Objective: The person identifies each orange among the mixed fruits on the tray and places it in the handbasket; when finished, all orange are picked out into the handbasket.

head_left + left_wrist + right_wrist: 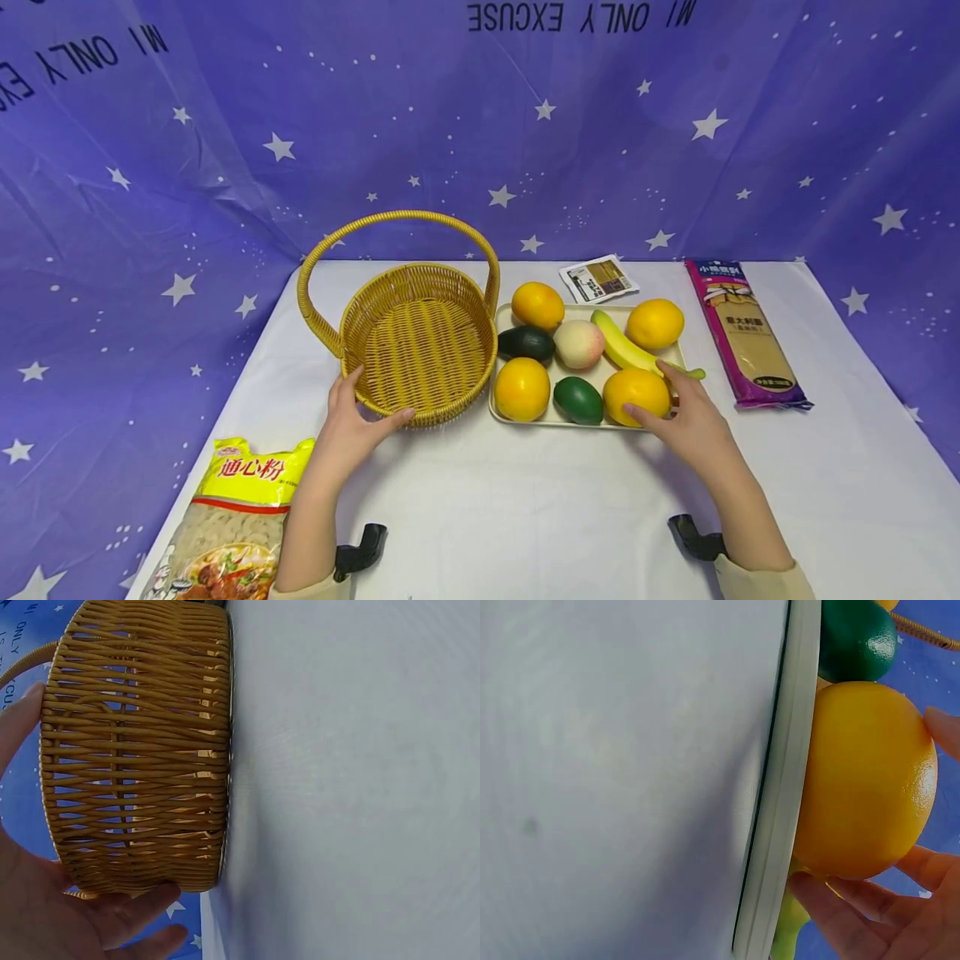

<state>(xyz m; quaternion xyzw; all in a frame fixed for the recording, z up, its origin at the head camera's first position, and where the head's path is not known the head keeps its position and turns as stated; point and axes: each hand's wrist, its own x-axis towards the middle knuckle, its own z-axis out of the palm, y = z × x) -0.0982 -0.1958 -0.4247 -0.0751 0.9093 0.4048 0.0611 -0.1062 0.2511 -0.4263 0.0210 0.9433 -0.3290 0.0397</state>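
Observation:
On the left, a yellow-brown wicker basket (423, 354) with a tall hoop handle stands with nothing inside. My left hand (351, 423) grips its near left side, thumb at the front rim and fingers along the wall (135, 772). To its right, a cream tray (780, 787) carries fruit. At the tray's front right corner my right hand (693, 421) holds an orange (636, 394), thumb on one side and fingers (832, 907) round the other. Close to those fingers lies a banana (622, 343). A dark green oval fruit (578, 400) sits left of the held orange.
Also on the tray are a peach (579, 344), an avocado (526, 343) and more oranges (522, 389). A small white packet (598, 279) lies behind it. A spaghetti pack (750, 337) is at right, a macaroni bag (236, 517) at front left. A starry purple cloth (450, 150) hangs behind.

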